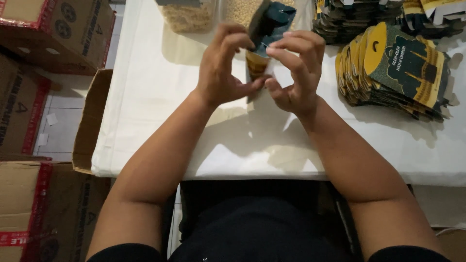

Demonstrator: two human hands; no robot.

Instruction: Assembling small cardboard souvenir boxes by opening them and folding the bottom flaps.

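Above white table (145,97), left hand (221,73) and right hand (296,73) pinch dark-and-gold card pouch (264,34) between fingertips.

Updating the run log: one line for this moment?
left hand: grips small dark-blue and gold card pouch | right hand: grips same | over white table

Bright light from above and ahead, blowing out the white tablecloth (145,97) to near-flat glare. Hard-edged forearm shadows fall on the cloth toward the near edge; the stack of dark-and-yellow cards (398,73) at the cloth's right throws a soft shadow to its near-right. Below the cloth's near edge the lap is almost black, no detail. Cardboard boxes (53,29) left of the cloth are dimmer. Slight softness overall, fingers mildly blurred.
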